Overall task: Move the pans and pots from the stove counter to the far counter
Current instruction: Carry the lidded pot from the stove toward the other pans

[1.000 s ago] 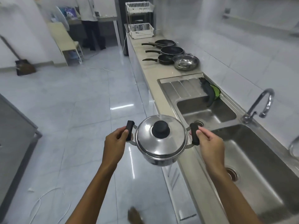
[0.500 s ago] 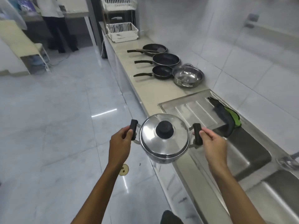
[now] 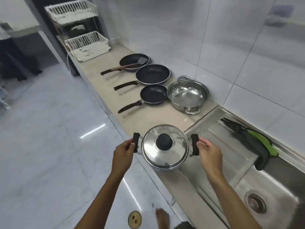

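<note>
While the lidded steel pot [image 3: 165,148] hangs at centre frame over the counter [image 3: 148,119] edge, the left hand [image 3: 123,154] is closed around its left black handle and the right hand [image 3: 208,152] around its right one, fingers hiding part of each grip. Higher up, three dark frying pans [image 3: 152,74] and an open steel pot [image 3: 187,95] sit together. Lower right, the sink [image 3: 270,192] is cut off. A dark and green cloth [image 3: 254,141] drapes its rim.
</note>
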`<state>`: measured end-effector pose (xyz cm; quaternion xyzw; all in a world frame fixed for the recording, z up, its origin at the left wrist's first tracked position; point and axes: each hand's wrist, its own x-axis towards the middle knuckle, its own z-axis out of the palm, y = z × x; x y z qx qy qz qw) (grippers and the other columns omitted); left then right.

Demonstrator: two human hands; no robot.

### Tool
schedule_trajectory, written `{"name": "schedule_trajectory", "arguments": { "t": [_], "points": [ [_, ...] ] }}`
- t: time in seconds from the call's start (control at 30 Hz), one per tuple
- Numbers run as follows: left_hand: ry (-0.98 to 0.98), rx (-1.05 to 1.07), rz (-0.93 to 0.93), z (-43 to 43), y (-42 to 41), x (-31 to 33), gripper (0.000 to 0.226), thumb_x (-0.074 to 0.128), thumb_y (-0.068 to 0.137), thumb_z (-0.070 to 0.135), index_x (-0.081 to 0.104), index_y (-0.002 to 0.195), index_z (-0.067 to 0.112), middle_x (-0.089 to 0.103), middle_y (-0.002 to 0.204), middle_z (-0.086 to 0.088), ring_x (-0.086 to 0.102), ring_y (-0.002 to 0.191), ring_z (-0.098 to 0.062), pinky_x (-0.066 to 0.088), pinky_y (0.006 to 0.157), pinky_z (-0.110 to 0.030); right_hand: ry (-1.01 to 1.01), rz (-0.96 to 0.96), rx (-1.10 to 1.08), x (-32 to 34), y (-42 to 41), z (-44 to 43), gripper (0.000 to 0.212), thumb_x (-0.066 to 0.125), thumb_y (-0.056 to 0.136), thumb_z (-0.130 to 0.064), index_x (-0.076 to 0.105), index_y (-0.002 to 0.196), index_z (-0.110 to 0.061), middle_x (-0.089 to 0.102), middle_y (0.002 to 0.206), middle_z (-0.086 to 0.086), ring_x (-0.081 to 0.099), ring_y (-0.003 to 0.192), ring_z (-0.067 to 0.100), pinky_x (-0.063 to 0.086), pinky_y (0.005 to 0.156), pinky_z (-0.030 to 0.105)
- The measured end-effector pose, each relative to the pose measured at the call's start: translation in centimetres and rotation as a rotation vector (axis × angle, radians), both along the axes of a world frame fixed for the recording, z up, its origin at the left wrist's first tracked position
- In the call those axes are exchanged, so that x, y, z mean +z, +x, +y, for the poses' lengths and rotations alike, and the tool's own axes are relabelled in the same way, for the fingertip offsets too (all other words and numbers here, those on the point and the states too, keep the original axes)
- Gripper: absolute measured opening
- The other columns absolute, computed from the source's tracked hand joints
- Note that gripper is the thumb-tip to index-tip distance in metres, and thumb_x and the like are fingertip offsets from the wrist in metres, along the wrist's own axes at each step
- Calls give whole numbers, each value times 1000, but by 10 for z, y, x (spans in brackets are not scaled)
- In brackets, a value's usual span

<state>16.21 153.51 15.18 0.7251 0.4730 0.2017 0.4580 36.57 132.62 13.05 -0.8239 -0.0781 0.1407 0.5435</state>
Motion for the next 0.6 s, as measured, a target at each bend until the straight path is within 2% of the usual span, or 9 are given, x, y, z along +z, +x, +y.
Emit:
{"name": "schedule_trajectory", "arguments": {
  "t": [0.07,0.17,0.2,0.3,0.37,0.47,0.6],
  "points": [
    [0,-32,29,34,27,-2,27,53,101,21,72,121,19,77,93,4,73,87,-10,53,76,-23,-5,17,-26,-3,11,25,29,61,92,-23,74,118,-23,77,94,-5,61,73,-14,44,63,10],
    [0,-98,50,79,66,-7,29,52,101,19,71,123,15,77,98,-4,73,90,-18,50,77,-25,-1,41,-83,-10,29,55,26,63,92,-18,73,116,-20,74,87,-10,62,69,-19,42,54,1],
    [-7,-128,63,95,78,-10,29,52,101,18,71,124,13,77,100,-7,73,91,-21,50,79,-27,-13,52,-104,-13,35,65,26,63,92,-18,73,116,-19,75,90,-8,63,72,-17,43,57,2],
    [-29,-186,69,131,106,-17,28,52,100,15,72,120,11,77,98,-7,73,91,-22,51,83,-31,-39,60,-141,-20,43,87,27,64,93,-19,73,119,-19,78,104,1,71,90,10,53,77,21],
    [-31,-255,69,159,129,-25,26,52,100,12,73,116,9,76,94,-7,73,90,-22,51,82,-31,-48,55,-206,-28,54,107,26,64,94,-18,73,118,-18,78,105,4,71,90,17,51,76,24],
    [-30,-337,49,190,153,-36,23,53,99,9,74,106,9,75,87,-6,72,86,-23,52,80,-35,-78,57,-264,-35,57,128,24,64,94,-17,73,117,-18,79,101,4,69,83,14,47,68,15],
    [-44,-453,66,240,185,-48,24,55,99,11,73,114,11,76,93,-7,72,90,-26,55,91,-44,-75,82,-408,-41,53,163,24,64,94,-15,72,117,-17,79,102,4,69,84,10,40,61,4]
  ]
}}
